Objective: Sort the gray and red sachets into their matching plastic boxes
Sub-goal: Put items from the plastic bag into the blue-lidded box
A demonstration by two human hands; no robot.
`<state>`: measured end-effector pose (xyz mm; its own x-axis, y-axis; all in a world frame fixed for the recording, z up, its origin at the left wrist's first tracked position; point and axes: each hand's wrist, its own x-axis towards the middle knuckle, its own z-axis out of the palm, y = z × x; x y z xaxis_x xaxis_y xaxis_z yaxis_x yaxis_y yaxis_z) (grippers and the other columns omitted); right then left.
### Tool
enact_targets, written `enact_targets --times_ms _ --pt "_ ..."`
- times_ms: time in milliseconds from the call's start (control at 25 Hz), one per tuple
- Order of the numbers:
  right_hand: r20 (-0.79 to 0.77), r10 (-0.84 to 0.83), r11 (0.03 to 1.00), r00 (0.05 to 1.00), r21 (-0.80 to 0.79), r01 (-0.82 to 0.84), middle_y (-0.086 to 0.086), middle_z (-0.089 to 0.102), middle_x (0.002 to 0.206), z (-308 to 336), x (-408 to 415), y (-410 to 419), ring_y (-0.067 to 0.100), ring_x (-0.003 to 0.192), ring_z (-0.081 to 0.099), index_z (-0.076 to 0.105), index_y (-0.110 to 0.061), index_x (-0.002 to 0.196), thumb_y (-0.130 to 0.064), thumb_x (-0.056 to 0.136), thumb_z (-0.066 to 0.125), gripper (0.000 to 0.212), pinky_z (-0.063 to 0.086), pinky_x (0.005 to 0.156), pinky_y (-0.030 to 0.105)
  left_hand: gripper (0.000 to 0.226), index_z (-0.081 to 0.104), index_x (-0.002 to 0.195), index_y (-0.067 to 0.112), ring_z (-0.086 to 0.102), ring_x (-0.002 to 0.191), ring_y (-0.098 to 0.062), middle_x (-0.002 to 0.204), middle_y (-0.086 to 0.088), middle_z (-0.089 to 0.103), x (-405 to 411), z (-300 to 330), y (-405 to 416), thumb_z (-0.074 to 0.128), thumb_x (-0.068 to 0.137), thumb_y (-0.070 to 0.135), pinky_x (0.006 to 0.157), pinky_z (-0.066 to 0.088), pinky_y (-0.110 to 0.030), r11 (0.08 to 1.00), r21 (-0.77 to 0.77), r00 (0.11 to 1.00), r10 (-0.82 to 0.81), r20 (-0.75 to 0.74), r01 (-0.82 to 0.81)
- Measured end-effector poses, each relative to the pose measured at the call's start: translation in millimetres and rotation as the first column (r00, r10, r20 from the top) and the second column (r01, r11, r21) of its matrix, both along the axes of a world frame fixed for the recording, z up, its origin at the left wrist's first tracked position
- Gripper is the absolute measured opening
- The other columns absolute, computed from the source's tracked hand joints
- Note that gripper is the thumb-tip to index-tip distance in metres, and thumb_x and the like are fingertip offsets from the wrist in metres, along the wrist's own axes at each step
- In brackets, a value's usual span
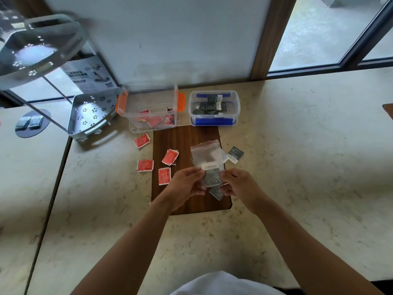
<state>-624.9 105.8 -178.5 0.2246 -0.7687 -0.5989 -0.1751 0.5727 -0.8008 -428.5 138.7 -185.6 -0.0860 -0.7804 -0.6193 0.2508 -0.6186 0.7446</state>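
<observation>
Both hands [187, 184] pinching crinkly clear bag [207, 154], gray sachets [211, 177]

Red sachets [156, 165] loose beside board

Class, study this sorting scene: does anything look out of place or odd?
Yes. Two gray sachets lie on a dark disc at far left, away from both boxes. The rest looks orderly: red sachets loose beside the board.

Open counter [297, 145] right of boxes [213, 107]
</observation>
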Motion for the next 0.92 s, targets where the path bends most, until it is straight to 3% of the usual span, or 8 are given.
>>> enact_targets --times_ms 160,320,480,600,720,920 --pt "0.021 -0.081 0.997 0.997 -0.011 0.081 0.012 0.075 0.084 -3.7 6.7 -38.0 0.018 0.072 0.069 0.071 -0.007 0.108 -0.014 0.094 0.064 0.017 0.054 0.063 0.025 0.03 0.064 0.125 0.01 0.063 0.073 -0.022 0.096 -0.019 0.065 0.9 2.9 -40.6 0.051 0.105 0.027 0.07 0.057 -0.033 0.995 -0.01 0.985 -0.101 0.139 0.103" --pt "0.08 -0.173 0.985 0.982 -0.006 0.174 0.013 0.075 0.086 -3.4 12.4 -77.9 0.019 0.073 0.067 0.072 -0.007 0.106 -0.014 0.095 0.064 0.015 0.055 0.07 0.032 0.037 0.063 0.124 0.005 0.063 0.076 -0.02 0.091 -0.011 0.068 2.9 4.9 -92.4 0.048 0.103 0.032 0.072 0.053 -0.034 0.993 0.026 0.982 -0.114 0.152 0.111" --pt "0.173 -0.262 0.965 0.949 0.07 0.254 0.013 0.071 0.083 -4.1 19.1 -119.7 0.021 0.074 0.063 0.071 -0.006 0.106 -0.012 0.096 0.062 0.015 0.053 0.073 0.034 0.042 0.068 0.107 -0.005 0.063 0.068 -0.02 0.079 -0.01 0.069 1.4 2.0 -138.8 0.05 0.103 0.034 0.067 0.05 -0.033 0.993 0.083 0.958 -0.102 0.268 0.083" --pt "0.202 -0.274 0.961 0.94 0.096 0.26 0.012 0.07 0.081 -8.2 25.6 -154.4 0.021 0.074 0.063 0.072 -0.005 0.102 -0.015 0.094 0.065 0.015 0.052 0.075 0.037 0.041 0.069 0.094 -0.001 0.058 0.061 -0.019 0.071 -0.008 0.064 0.1 1.2 -171.5 0.049 0.104 0.033 0.059 0.046 -0.029 0.99 0.081 0.92 -0.136 0.368 0.114" --pt "0.2 -0.3 0.954 0.933 0.086 0.288 0.007 0.071 0.074 -10.7 33.9 -184.5 0.017 0.067 0.064 0.071 -0.006 0.095 -0.015 0.092 0.068 0.01 0.052 0.069 0.034 0.039 0.063 0.078 0.006 0.051 0.051 -0.018 0.063 -0.007 0.058 0.3 1.5 -204.1 0.048 0.105 0.03 0.05 0.04 -0.028 0.996 0.05 0.919 -0.089 0.385 0.075" --pt "0.1 -0.298 0.955 0.949 0.036 0.296 0.006 0.071 0.071 -15.0 40.2 -216.9 0.011 0.057 0.062 0.072 -0.004 0.094 -0.018 0.093 0.068 0.014 0.053 0.065 0.033 0.034 0.062 0.075 0.009 0.05 0.05 -0.018 0.061 -0.007 0.057 3.7 -3.1 -239.7 0.051 0.103 0.025 0.05 0.039 -0.029 1.0 0.021 0.927 0.005 0.376 -0.014"
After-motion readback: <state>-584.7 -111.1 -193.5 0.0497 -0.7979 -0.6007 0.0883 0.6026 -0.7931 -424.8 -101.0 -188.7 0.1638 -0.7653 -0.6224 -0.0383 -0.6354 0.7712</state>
